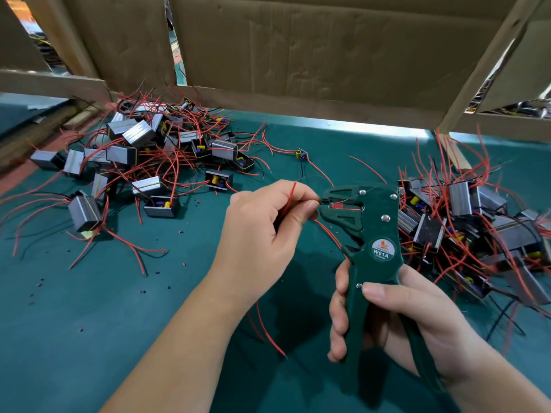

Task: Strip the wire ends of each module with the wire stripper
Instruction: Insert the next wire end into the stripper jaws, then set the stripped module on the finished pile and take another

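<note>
My right hand (396, 317) grips both handles of a dark green wire stripper (369, 234), held upright over the table. Its jaws point left toward my left hand (265, 231). That hand pinches thin wires between thumb and forefinger: a red wire (290, 198) loops up over the fingers, and a black wire end (323, 200) sits at the mouth of the jaws. More red wire hangs below my left wrist. The module these wires belong to is hidden under my hands.
A heap of grey box modules with red and black wires (143, 162) covers the far left of the green table (89, 323). A second heap (477, 228) lies at the right, close to the stripper. Cardboard walls (298, 55) stand behind. Bits of stripped insulation dot the mat.
</note>
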The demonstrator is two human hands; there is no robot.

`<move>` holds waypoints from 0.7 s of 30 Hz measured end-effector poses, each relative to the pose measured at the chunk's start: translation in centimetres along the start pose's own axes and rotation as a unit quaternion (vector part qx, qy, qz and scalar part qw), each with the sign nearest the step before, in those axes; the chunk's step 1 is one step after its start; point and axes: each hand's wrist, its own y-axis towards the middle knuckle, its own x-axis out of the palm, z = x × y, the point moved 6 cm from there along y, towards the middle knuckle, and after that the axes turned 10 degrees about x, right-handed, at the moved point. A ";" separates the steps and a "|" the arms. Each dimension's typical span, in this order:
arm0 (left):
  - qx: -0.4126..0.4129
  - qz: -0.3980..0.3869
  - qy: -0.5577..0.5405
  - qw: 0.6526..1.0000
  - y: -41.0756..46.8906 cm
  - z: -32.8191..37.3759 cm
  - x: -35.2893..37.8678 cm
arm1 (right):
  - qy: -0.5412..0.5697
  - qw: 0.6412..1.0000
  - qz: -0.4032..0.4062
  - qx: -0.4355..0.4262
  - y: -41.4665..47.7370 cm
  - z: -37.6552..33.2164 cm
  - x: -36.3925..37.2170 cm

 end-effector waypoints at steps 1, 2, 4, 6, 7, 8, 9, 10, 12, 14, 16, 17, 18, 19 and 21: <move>0.001 -0.003 0.011 1.000 -0.1 -0.1 0.0 | -0.002 1.000 0.002 0.001 -0.1 0.0 0.0; -0.001 -0.004 0.023 1.000 -0.1 -0.2 0.0 | -0.005 1.000 0.008 0.002 0.0 0.0 -0.1; -0.017 -0.002 0.031 0.999 -0.2 -0.4 0.0 | 0.002 0.999 0.031 0.009 0.0 0.1 -0.2; -0.042 0.001 0.019 0.999 -0.4 -0.7 0.0 | 0.016 0.998 0.054 0.008 0.1 0.3 -0.3; -0.055 -0.002 0.009 0.998 -0.5 -0.9 0.1 | 0.023 0.998 0.063 0.006 0.1 0.4 -0.2; -0.068 -0.009 -0.003 0.998 -0.6 -1.2 0.2 | 0.030 0.997 0.077 0.000 0.2 0.5 -0.1; -0.078 -0.018 -0.018 0.997 -0.7 -1.4 0.3 | 0.037 0.994 0.101 -0.008 0.2 0.5 -0.3; -0.086 -0.026 -0.031 0.995 -0.8 -1.7 0.5 | 0.044 0.990 0.130 -0.018 0.2 0.5 -0.7; -0.112 -0.048 -0.050 0.991 -0.9 -2.1 0.9 | 0.053 0.984 0.170 -0.023 0.3 0.3 -1.4; -0.147 -0.063 -0.075 0.984 -1.1 -2.4 1.3 | 0.064 0.984 0.162 -0.024 0.4 0.1 -1.8; -0.143 -0.061 -0.080 0.985 -1.0 -2.4 1.3 | 0.096 0.985 0.134 -0.038 0.5 -0.3 -2.0; -0.126 -0.061 -0.067 0.988 -0.8 -2.2 1.1 | 0.114 0.985 0.124 -0.047 0.5 -0.5 -2.0; -0.114 -0.061 -0.056 0.990 -0.7 -2.1 1.0 | 0.126 0.983 0.118 -0.060 0.4 -0.6 -2.1; -0.111 -0.058 -0.053 0.991 -0.6 -2.1 0.9 | 0.131 0.981 0.118 -0.075 0.3 -0.7 -2.2; -0.126 -0.034 -0.076 0.989 -0.6 -2.3 0.6 | 0.131 0.979 0.123 -0.097 0.0 -1.1 -2.4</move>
